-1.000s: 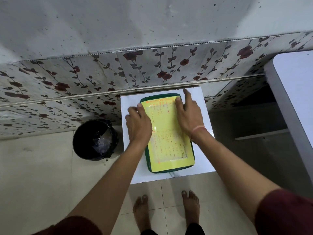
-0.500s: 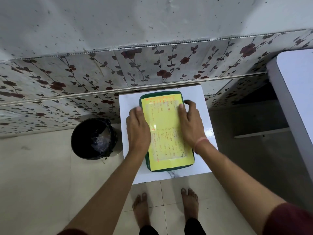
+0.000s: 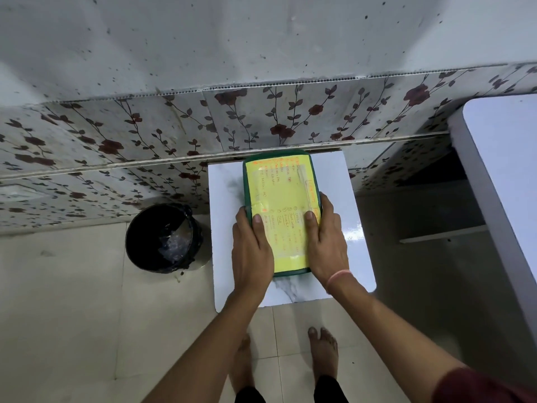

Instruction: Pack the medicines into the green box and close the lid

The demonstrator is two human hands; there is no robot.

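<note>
The green box (image 3: 248, 181) lies flat on a small white marble-patterned table (image 3: 353, 242), its lid down. A yellow sheet with orange handwriting (image 3: 280, 193) covers the lid. My left hand (image 3: 251, 251) grips the box's near left edge, thumb on the yellow sheet. My right hand (image 3: 327, 245) grips the near right edge the same way, a pink band on its wrist. No medicines are in sight; the box's inside is hidden.
A black bin (image 3: 164, 238) with crumpled plastic stands on the floor left of the table. A rose-patterned wall panel (image 3: 290, 120) runs right behind the table. A white counter (image 3: 505, 175) edges the right side. My bare feet (image 3: 322, 353) stand on beige tiles.
Both hands slid from the far half of the lid toward me and now clasp the box's near sides. The box sits closer to the wall than before.
</note>
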